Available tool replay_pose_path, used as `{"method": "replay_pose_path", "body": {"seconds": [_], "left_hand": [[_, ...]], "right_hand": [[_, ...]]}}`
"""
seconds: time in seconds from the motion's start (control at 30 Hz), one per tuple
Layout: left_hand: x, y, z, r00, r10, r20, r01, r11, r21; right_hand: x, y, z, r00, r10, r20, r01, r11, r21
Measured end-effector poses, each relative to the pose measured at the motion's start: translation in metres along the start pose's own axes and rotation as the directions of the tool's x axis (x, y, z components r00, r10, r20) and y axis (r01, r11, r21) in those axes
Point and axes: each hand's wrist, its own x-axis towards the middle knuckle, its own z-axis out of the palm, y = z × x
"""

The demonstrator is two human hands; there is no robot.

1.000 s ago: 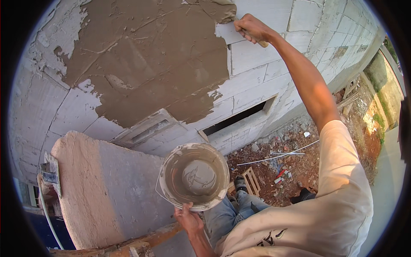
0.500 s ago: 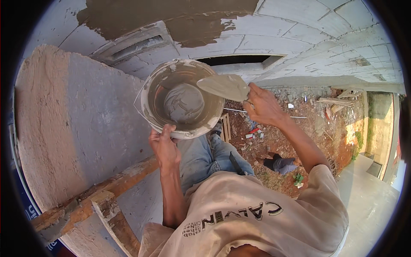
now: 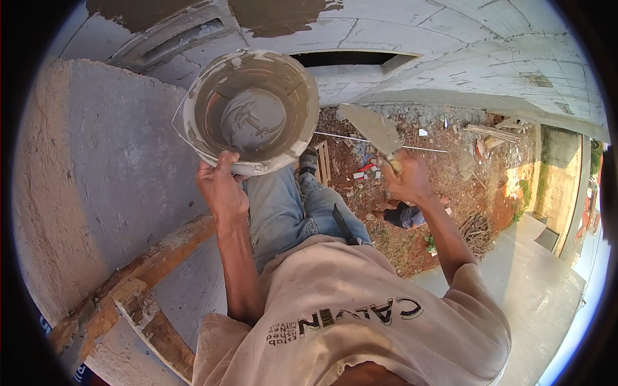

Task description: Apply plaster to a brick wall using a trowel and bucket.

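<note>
My left hand (image 3: pixel 223 188) grips the near rim of a mortar-smeared bucket (image 3: pixel 301 109), thumb over the edge, and holds it up before me. Wet grey mortar (image 3: pixel 254 120) covers the bottom of the bucket, and its wire handle hangs at the left side. In my right hand (image 3: pixel 408 176) is a trowel (image 3: pixel 373 128), closed around the handle. The blade is coated with grey mortar and points up and to the left, apart from the bucket.
Ahead rises a block wall (image 3: pixel 412 32) with patches of wet plaster (image 3: pixel 277 16) and a dark slot opening (image 3: pixel 354 58). A plastered wall (image 3: pixel 129 141) and wooden beams (image 3: pixel 154 257) stand at my left. Far below, another person (image 3: pixel 402 215) is on the debris-strewn ground (image 3: pixel 386 244).
The trowel has moved from over the bucket's right rim to clear of it, down and right. The bucket has shifted left and up in the view, still in my left hand.
</note>
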Motion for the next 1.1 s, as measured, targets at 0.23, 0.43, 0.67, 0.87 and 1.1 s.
{"method": "replay_pose_path", "body": {"seconds": [0.23,0.43,0.67,0.87,1.1], "left_hand": [[0.0,-0.004,-0.008,0.988,0.046,0.145,-0.04,0.998,-0.042],[0.002,-0.005,-0.013,0.993,0.018,0.12,-0.006,0.995,-0.104],[-0.006,-0.014,0.003,1.0,0.019,0.006,-0.019,1.0,-0.012],[-0.018,-0.006,-0.005,0.994,-0.012,0.105,0.016,0.999,-0.032],[-0.033,-0.005,0.015,0.99,0.071,0.12,-0.099,0.966,0.24]], "right_hand": [[0.038,-0.049,0.003,0.771,-0.299,0.563,-0.567,0.08,0.82],[0.003,0.009,-0.015,0.735,-0.06,0.676,-0.678,-0.029,0.734],[-0.03,-0.035,0.002,0.994,-0.102,0.03,0.1,0.992,0.075],[0.016,-0.015,-0.001,0.998,-0.022,0.051,0.022,1.0,-0.008],[0.031,-0.071,-0.066,0.98,-0.161,0.118,0.184,0.958,-0.221]]}}
